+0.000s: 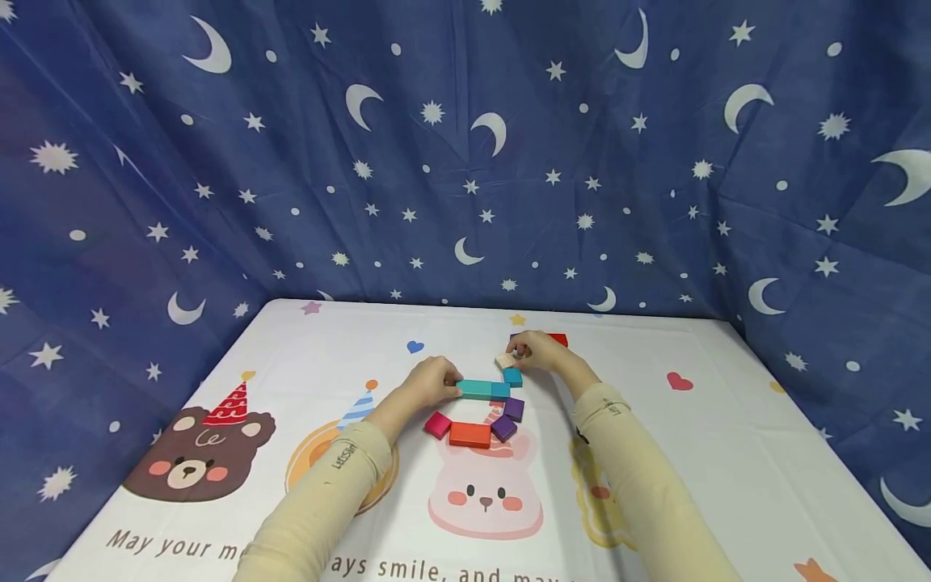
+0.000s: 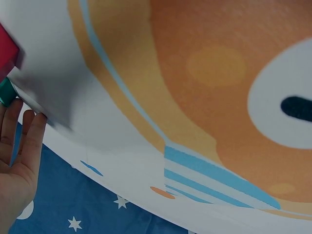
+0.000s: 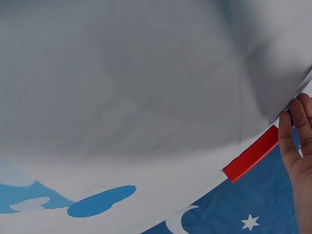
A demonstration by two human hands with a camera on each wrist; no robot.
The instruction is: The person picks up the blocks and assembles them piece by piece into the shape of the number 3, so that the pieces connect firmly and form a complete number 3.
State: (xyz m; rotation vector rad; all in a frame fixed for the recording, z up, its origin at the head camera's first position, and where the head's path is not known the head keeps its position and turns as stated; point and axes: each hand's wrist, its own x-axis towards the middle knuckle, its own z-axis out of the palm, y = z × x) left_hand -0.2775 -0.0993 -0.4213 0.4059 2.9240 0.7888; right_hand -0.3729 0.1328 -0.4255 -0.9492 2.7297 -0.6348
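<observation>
Blocks form a curving row on the white tablecloth in the head view. My left hand [image 1: 432, 381] holds the left end of a long teal block [image 1: 474, 390] between thumb and fingers. A blue block [image 1: 499, 391] adjoins its right end, and another blue block [image 1: 512, 377] lies just behind that one. My right hand [image 1: 540, 352] pinches a pale wooden block [image 1: 504, 361] at the row's far end. Toward the front are two purple blocks [image 1: 513, 409], an orange block [image 1: 469, 435] and a crimson block [image 1: 438, 424]. Only fingers near a teal edge [image 2: 7, 92] show in the left wrist view.
Behind the right hand lies a red block [image 1: 558, 339], with a dark block [image 1: 515, 335] partly hidden beside it. A blue star-and-moon curtain [image 1: 465, 162] hangs along the table's back and sides. Cartoon animals and lettering are printed on the tablecloth [image 1: 633, 347].
</observation>
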